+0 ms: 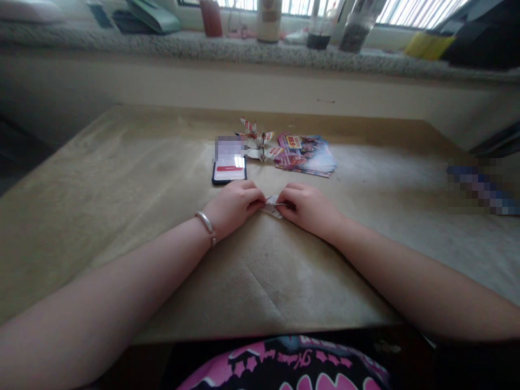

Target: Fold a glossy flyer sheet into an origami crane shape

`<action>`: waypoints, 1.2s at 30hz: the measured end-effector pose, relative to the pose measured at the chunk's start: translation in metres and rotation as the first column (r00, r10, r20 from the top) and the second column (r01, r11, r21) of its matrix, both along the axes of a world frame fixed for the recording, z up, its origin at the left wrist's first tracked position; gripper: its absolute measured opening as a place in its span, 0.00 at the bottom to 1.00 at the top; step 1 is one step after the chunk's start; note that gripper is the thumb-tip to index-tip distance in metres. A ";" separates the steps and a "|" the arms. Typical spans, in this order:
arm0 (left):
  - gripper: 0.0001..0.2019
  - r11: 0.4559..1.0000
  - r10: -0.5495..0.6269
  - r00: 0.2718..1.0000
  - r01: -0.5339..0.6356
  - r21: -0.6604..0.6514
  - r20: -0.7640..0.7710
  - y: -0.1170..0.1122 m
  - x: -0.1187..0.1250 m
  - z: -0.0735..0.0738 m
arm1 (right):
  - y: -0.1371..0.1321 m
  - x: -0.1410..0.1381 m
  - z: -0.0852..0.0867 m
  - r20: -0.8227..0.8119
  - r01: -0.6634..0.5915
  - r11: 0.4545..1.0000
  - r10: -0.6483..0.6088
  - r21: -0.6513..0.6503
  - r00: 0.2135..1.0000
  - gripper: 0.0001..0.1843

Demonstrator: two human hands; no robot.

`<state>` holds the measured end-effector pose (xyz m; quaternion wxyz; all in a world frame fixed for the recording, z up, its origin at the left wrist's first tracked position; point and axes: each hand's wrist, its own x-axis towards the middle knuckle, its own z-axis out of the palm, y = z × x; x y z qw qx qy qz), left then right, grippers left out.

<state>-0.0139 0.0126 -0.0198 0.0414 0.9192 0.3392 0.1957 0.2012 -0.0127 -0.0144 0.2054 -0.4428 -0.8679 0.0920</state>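
Between my two hands is a small folded piece of printed white paper (273,208), low over the table. My left hand (235,205), with a silver bangle on its wrist, pinches the paper's left end. The right end is gripped by my right hand (306,207), its fingers curled and partly hiding the paper. Just beyond the hands, folded paper flowers (262,147) with red and yellow print stand beside a phone (229,169) with a lit screen. A stack of colourful printed leaflets (311,154) lies to their right.
A beige cloth covers the table (122,179). Along the back runs a speckled stone windowsill (182,46) holding a reddish container (211,18), a pale bottle (268,20) and other items. A blurred dark-blue object (483,189) lies at the right edge.
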 end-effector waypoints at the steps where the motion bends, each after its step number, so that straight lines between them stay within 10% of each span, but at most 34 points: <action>1: 0.07 1.000 0.011 1.000 -0.011 0.002 -0.011 0.000 -0.001 0.001 | 0.000 0.001 0.001 0.005 -0.001 1.000 0.001 0.005 1.000 0.05; 27: 0.09 0.966 0.156 0.931 -0.074 0.249 -0.330 -0.014 0.003 0.017 | -0.003 0.009 0.007 0.116 0.045 0.998 -0.041 -0.037 0.992 0.05; 36: 0.09 0.980 0.106 0.968 -0.063 0.188 -0.227 -0.010 0.001 0.013 | -0.001 0.005 0.004 0.139 0.038 0.999 -0.038 -0.001 0.990 0.05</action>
